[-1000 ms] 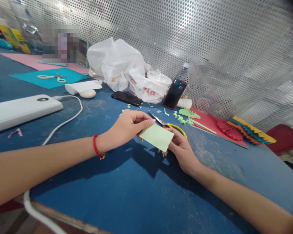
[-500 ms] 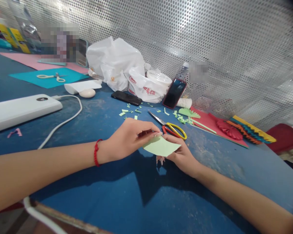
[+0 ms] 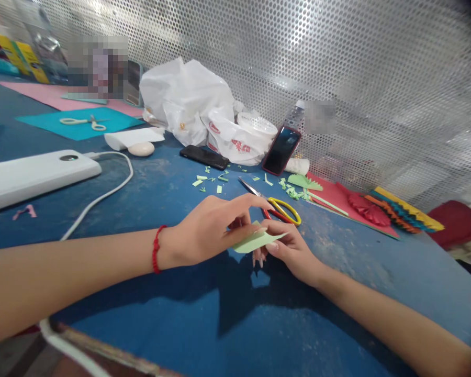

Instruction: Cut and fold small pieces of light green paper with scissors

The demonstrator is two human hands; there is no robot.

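Note:
A light green piece of paper (image 3: 255, 242) is held above the blue table between both hands. My left hand (image 3: 215, 228) grips its left part, with the thumb on top and the index finger arched over it. My right hand (image 3: 288, 248) holds the right end, its thumb pressed on the paper. Beyond the hands lie scissors (image 3: 284, 210) with yellow and red handles, and small green paper scraps (image 3: 219, 189) are scattered behind.
White plastic bags (image 3: 188, 99) and a black phone (image 3: 204, 156) stand or lie behind. A leaning phone (image 3: 281, 150) is right of them. A white power bank (image 3: 39, 175) with a cable lies left; red paper (image 3: 329, 199) lies right.
The green paper has tilted and now shows a narrower face. My left index finger has lifted, and my right thumb has come onto the paper's top side.

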